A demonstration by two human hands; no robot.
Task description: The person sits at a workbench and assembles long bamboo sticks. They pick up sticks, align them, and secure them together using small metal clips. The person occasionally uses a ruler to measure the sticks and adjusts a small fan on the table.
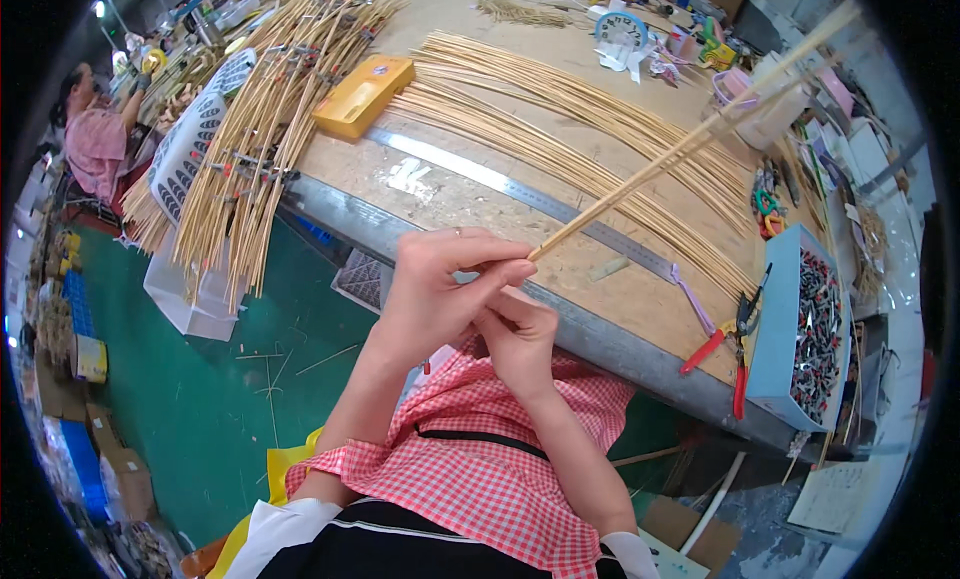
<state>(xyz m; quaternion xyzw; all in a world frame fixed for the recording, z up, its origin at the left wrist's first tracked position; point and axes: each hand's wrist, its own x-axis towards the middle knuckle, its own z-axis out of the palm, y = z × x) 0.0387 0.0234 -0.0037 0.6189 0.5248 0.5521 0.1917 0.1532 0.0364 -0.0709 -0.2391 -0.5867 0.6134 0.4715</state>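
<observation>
Thumb and forefinger of my left hand (435, 284) pinch a few thin bamboo sticks (650, 169) at their near end. The sticks slant up to the right over the table, with their far ends spreading slightly. Just below, my right hand (520, 339) is closed, its fingertips tucked behind the left hand. Whatever those fingertips grip is hidden. Beyond the hands, rows of loose bamboo sticks (560, 139) lie on the table (440, 214) beside a long steel ruler (520, 192). A yellow box (365, 96) weighs on the sticks' left ends.
A blue box of small clips (785, 319) stands at the right table edge, beside red-handled pliers (740, 354). Bundles of clipped sticks (260, 129) overhang the left side. A co-worker (95, 139) sits at far left. Scissors (768, 209) and a tape roll (622, 34) lie farther back.
</observation>
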